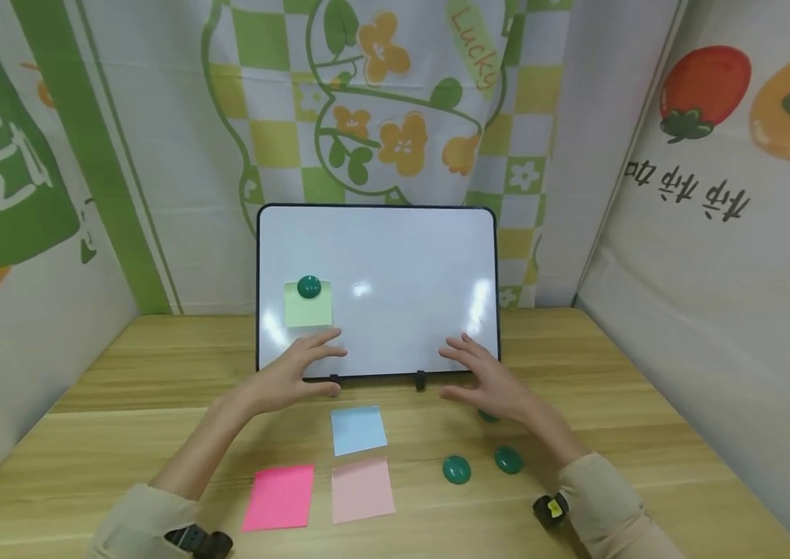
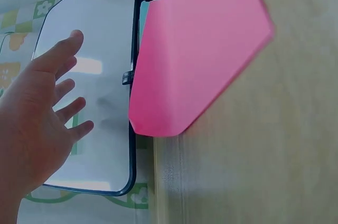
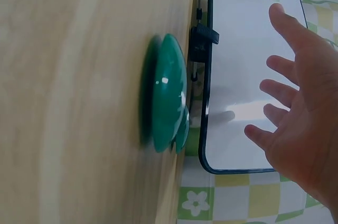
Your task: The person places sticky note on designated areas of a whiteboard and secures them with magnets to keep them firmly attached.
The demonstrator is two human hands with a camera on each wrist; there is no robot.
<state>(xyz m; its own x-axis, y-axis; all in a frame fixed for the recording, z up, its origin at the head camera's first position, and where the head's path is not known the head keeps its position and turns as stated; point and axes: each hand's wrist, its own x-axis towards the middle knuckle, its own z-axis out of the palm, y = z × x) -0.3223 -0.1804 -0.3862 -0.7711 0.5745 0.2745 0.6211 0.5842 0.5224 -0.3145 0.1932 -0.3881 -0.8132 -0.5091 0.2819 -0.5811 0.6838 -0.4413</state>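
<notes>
A black-framed whiteboard (image 1: 402, 264) stands upright on the table. On its left side a dark green round magnet (image 1: 309, 286) sits over a pale green sticky note (image 1: 307, 312). My left hand (image 1: 288, 378) is held before the board's lower left, fingers spread and nothing in it. Before the lower right corner is my right hand (image 1: 491, 382), likewise with spread fingers and nothing held. Its palm and separate fingers show in the right wrist view against the board. Three more green magnets (image 1: 456, 469) lie on the table near the right forearm, one partly hidden by it.
Between the forearms lie a blue sticky note (image 1: 358, 431), a light pink one (image 1: 363, 491) and a bright pink one (image 1: 279, 498). Small black feet (image 1: 420, 380) support the board on the wooden table (image 1: 646, 466). Printed curtains (image 1: 409, 93) hang behind and at both sides.
</notes>
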